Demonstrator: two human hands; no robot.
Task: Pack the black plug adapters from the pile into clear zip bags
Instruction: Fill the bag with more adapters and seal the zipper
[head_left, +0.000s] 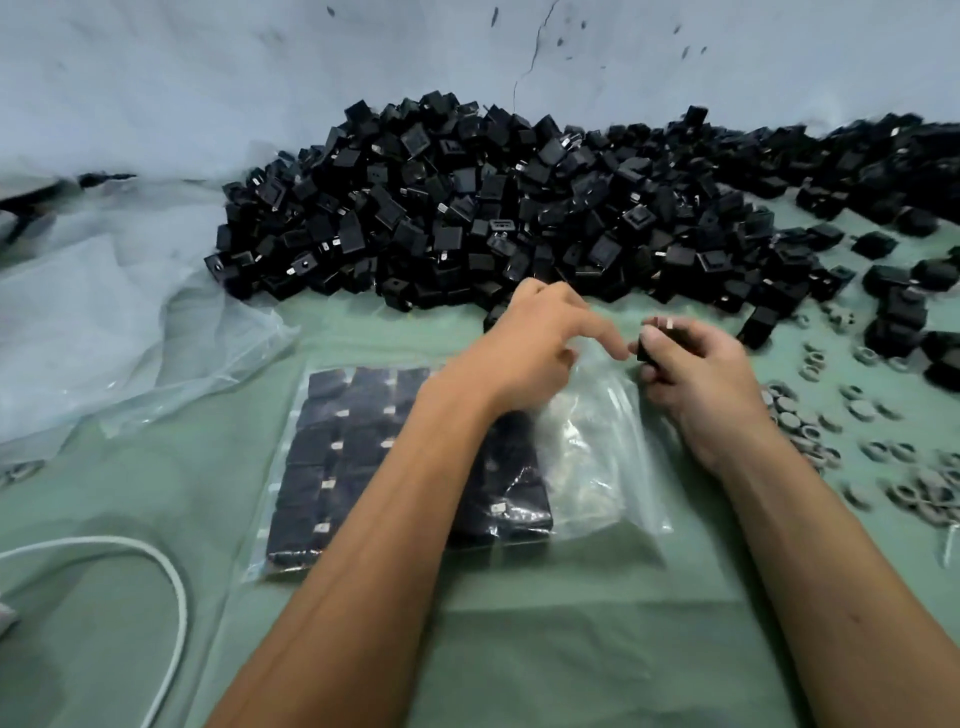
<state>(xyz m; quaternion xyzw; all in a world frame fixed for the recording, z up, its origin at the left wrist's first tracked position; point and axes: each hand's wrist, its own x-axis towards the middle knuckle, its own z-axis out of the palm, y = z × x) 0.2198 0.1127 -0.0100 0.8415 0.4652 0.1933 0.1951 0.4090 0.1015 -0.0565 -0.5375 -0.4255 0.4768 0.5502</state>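
Note:
A big pile of black plug adapters (467, 208) lies along the wall at the back. On the green table, a clear zip bag (608, 457) holds rows of adapters (353, 447) in its left part; its right part is loose film. My left hand (530, 343) hovers over the bag's top edge, index finger stretched toward the right hand. My right hand (696, 374) grips one black adapter (652, 340) just above the bag's right corner.
Crumpled clear plastic sheeting (119, 332) covers the table's left side. Several grey rings (810, 426) lie scattered at the right, with loose adapters (904, 291) behind them. A white cable (171, 577) loops at the lower left. The table (571, 649) is green.

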